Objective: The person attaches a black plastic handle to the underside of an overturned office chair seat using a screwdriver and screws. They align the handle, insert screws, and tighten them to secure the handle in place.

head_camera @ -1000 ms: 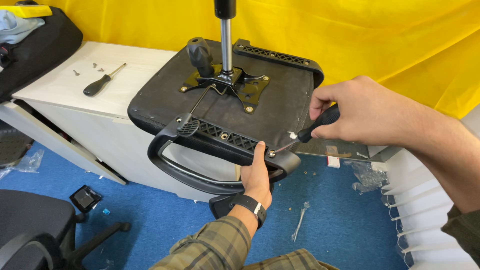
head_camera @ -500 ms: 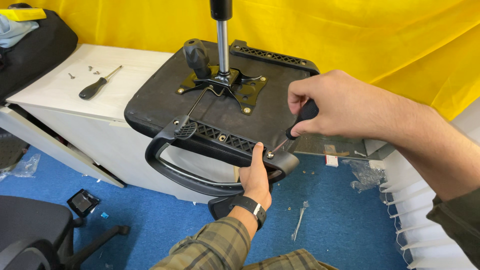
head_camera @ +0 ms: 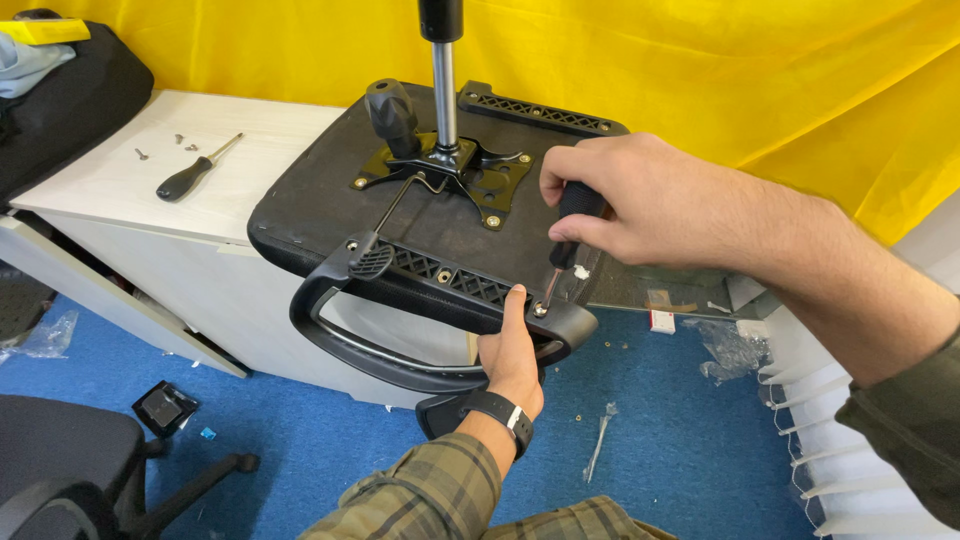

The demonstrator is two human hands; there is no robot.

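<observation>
An upturned black office chair seat (head_camera: pixel 320 200) lies on a white cabinet (head_camera: pixel 90 175), its metal mount plate (head_camera: pixel 445 170) and gas column (head_camera: pixel 443 70) pointing up. A black armrest (head_camera: pixel 390 330) runs along the seat's near edge. My left hand (head_camera: pixel 512 355), with a black wristband, grips the armrest from below near its right end, thumb up on the bracket. My right hand (head_camera: pixel 640 205) is closed around a black-handled screwdriver (head_camera: pixel 560 255), held nearly upright with its tip on a screw (head_camera: pixel 540 310) at the right end of the armrest bracket.
A second black-handled screwdriver (head_camera: pixel 195 170) and a few loose screws (head_camera: pixel 165 145) lie on the white cabinet at left. A yellow cloth (head_camera: pixel 700 60) hangs behind. Another chair (head_camera: pixel 60 460) stands on the blue carpet (head_camera: pixel 680 450) at lower left, with small parts scattered nearby.
My right hand has swung the screwdriver from a low slant to nearly upright over the screw. My left hand has stayed on the armrest.
</observation>
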